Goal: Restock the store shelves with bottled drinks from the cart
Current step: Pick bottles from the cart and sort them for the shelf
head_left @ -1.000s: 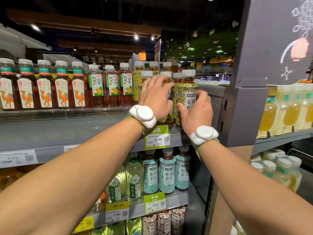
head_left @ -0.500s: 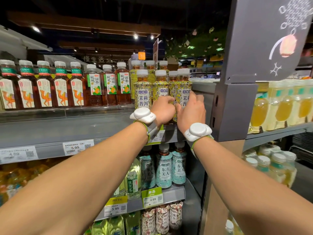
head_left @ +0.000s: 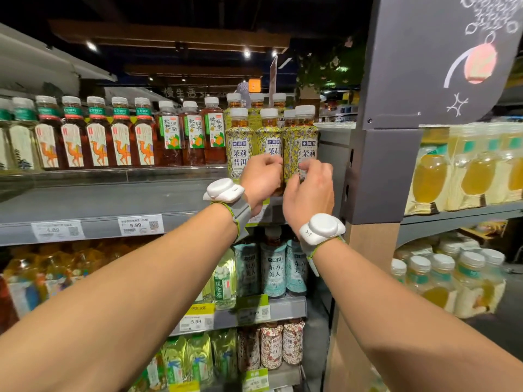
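Head view, tilted up at the top shelf (head_left: 181,199). Landmark: grey post (head_left: 380,176) at its end.

- End bottle (head_left: 307,137) stands just left of the post, upright, label out. Your right hand (head_left: 310,193) has its fingers curled onto the lower label, gripping it.
- Mid bottle (head_left: 268,137) is next one left of the post. Your left hand (head_left: 261,179) wraps its lower half.
- Third bottle (head_left: 240,142), further left again, stands untouched, label square to you.
- Both held bottles' bases are hidden behind your hands; you cannot tell whether they sit fully down.

Progress, as a judgement: the jasmine slot beside the post looks nearly done. Three stand at the front, more caps behind. What is left here looks like squaring the two you hold, then letting go.

Well left of the post, the camel bottles (head_left: 97,142) sit back from the edge with bare shelf ahead of them; that stretch may need filling or fronting.

Cart not in view, so remaining stock is unknown.
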